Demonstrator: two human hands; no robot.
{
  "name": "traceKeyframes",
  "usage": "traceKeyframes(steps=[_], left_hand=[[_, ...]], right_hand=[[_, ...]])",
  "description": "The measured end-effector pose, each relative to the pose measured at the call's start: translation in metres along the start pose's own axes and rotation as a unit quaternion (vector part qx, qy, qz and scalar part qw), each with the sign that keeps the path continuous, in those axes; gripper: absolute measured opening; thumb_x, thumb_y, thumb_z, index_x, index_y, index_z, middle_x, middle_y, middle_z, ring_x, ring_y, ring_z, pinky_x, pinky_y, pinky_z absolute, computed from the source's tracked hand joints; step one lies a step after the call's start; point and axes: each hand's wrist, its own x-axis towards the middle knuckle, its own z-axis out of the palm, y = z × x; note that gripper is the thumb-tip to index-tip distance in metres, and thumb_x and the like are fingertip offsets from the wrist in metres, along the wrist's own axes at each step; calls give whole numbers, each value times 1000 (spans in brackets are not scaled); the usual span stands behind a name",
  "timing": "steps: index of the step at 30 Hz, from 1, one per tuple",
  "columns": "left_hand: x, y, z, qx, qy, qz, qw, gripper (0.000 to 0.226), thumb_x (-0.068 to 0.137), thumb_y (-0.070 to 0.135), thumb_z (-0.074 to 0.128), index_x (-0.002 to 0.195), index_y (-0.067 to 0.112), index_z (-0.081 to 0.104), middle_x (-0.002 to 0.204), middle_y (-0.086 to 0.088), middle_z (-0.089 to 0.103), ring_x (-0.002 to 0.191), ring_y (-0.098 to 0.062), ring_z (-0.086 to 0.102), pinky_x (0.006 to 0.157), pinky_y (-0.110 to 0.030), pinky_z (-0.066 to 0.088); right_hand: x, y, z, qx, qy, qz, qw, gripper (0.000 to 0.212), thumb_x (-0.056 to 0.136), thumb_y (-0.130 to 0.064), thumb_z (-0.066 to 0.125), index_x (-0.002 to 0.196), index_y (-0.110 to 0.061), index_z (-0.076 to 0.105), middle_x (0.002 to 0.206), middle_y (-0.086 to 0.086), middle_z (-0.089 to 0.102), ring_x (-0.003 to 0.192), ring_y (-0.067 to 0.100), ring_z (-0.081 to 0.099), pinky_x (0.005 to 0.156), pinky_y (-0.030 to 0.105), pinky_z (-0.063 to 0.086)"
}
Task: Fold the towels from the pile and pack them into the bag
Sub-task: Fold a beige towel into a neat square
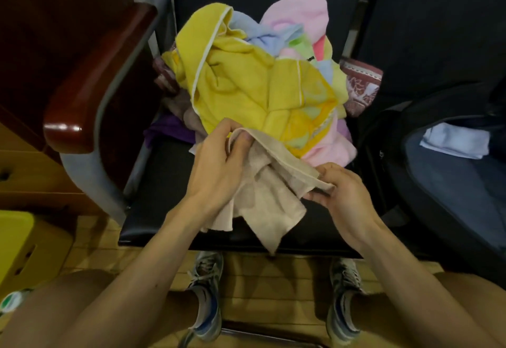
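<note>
Glossy red-brown wood armrest at far L. Black smooth-padded seat is loaded w/ crumpled terry pile; yellow towel w/ white piping on top. Beige towel, soft terry w/ flat woven hem, is held just in front of pile, over seat front. Hem is pinched at one end by L hand, at the other by R hand; rest hangs bunched. Maroon floral-weave towel at pile's R edge. Black bag lies open at R, folded pale-blue towel inside.
</note>
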Motion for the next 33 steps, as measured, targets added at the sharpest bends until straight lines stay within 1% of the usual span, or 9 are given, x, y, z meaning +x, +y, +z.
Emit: traceKeyframes(steps=[5,10,13,16,19,22,27,30,33], left_hand=[[-3,20,16,-50,-66,3,997,19,98,30,59,85,17,66,72,-1,66,63,-11,56,56,-29,40],[-6,37,36,-127,-158,-67,977,25,96,27,65,87,3,67,75,-31,58,65,-21,51,60,-34,36],[-10,48,52,-130,-206,-94,965,20,94,23,68,83,6,67,55,0,56,52,-10,50,51,-23,35],[-11,56,66,-98,-232,-88,964,21,93,25,68,79,9,65,47,13,44,43,-1,39,44,-17,29],[-9,62,69,-99,-258,-86,957,22,90,30,73,74,16,67,54,7,49,51,-6,43,50,-21,31],[-14,67,68,-127,-307,-78,940,18,81,31,81,86,16,73,73,-5,64,69,-16,58,63,-32,43],[-25,75,61,-107,-396,-41,911,28,74,8,84,99,9,72,92,-4,76,86,-12,70,75,-30,58],[-29,66,55,-85,-427,-36,900,28,73,-1,83,97,8,70,89,2,72,83,-7,68,72,-22,54],[-33,45,51,71,-403,31,912,15,78,-1,65,74,13,61,62,15,54,60,1,50,54,-17,37]], right_hand=[[-12,-2,-31,25,13,-30,999,11,76,-10,48,73,-2,56,88,15,66,84,28,60,77,33,46],[-30,-4,-53,-63,80,-42,994,27,88,-28,47,69,-12,56,72,9,50,74,24,44,70,41,35],[-44,-11,-67,6,51,8,999,42,96,-45,47,75,-17,71,75,2,69,76,21,65,72,36,47],[-54,-17,-87,25,-64,14,998,79,74,-77,45,99,-7,69,89,5,75,86,17,71,73,27,56],[-62,-22,-98,-27,-127,-34,991,22,77,-35,69,93,-21,75,89,-1,76,83,15,73,65,22,56],[-67,-24,-104,-88,-68,-67,992,36,64,-24,88,94,-11,72,87,5,75,81,22,73,64,26,56],[-63,-28,-105,-81,104,-118,984,82,72,-60,74,91,18,58,94,35,63,84,47,64,69,48,49],[-64,-33,-103,-81,134,-150,976,46,86,-38,69,81,8,65,81,16,71,74,25,69,65,37,54],[-67,-30,-102,-139,137,-159,968,32,87,-26,72,82,5,67,81,20,69,77,32,68,62,46,55]])
